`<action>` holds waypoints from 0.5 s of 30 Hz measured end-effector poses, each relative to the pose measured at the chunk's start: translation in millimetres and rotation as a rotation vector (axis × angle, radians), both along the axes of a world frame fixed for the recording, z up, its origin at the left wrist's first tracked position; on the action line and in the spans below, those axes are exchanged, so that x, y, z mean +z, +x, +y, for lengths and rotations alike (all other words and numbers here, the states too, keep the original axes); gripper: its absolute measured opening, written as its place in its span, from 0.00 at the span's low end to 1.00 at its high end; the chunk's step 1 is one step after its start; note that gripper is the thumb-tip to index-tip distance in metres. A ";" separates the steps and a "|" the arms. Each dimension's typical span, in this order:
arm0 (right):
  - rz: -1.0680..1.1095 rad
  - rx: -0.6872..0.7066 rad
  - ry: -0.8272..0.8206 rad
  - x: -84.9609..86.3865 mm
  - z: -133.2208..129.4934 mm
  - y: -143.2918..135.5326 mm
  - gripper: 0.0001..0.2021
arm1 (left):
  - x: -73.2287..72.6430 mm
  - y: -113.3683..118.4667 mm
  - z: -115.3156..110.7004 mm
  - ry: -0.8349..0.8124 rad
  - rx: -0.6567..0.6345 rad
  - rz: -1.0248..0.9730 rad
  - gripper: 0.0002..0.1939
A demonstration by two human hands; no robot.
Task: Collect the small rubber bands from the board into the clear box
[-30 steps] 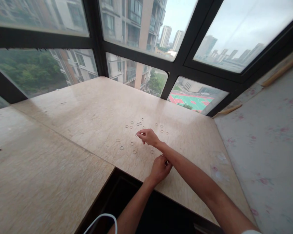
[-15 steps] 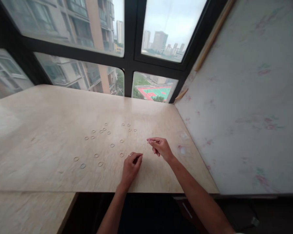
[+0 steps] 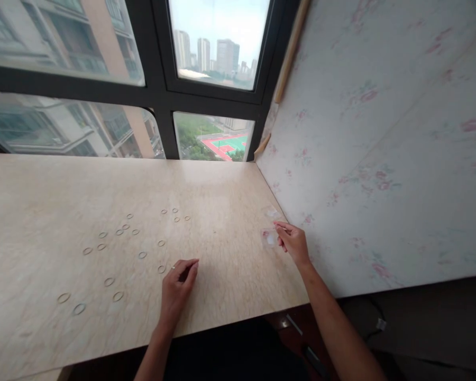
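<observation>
Eighteen thin rings (image 3: 109, 286) are lying loosely scattered over the left and middle of the pale stone tabletop (image 3: 226, 275), one of them bluish. Two clear plastic items (image 3: 270, 239) are lying at the right, near the foot of the flowered wall (image 3: 365, 174). Two hands are working well apart.

The left hand (image 3: 177, 288) is resting on the tabletop just beside one ring, its wrist low and its index finger and thumb drawn together; one finger is wearing a band (image 3: 173, 267). The right hand (image 3: 293, 243) is reaching forward with its forearm angling in from the lower right, thumb and index fingertips pinched together over the clear items, the other fingers curling under. Whether it is holding a ring is too small to tell.

Compared with the earlier frame, the right hand is now hovering farther right, the view is facing more toward the wall, and the rings are keeping their layout.
</observation>
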State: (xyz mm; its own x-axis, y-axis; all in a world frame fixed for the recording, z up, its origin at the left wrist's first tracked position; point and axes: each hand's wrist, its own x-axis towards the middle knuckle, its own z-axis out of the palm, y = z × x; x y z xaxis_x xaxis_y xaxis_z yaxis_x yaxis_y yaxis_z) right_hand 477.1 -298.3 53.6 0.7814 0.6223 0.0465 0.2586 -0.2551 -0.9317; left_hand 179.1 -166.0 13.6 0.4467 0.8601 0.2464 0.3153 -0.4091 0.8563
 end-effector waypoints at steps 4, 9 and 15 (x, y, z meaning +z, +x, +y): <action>-0.119 0.058 -0.091 -8.3 5.1 1.1 0.26 | 0.1 0.4 1.0 -0.006 0.008 0.013 0.13; -0.094 0.059 -0.051 -7.3 -0.1 0.0 0.27 | 0.3 1.5 1.7 -0.001 0.023 0.024 0.13; -0.137 0.042 0.045 -10.3 -15.2 -22.3 0.22 | -2.5 1.9 2.2 0.018 0.030 0.032 0.12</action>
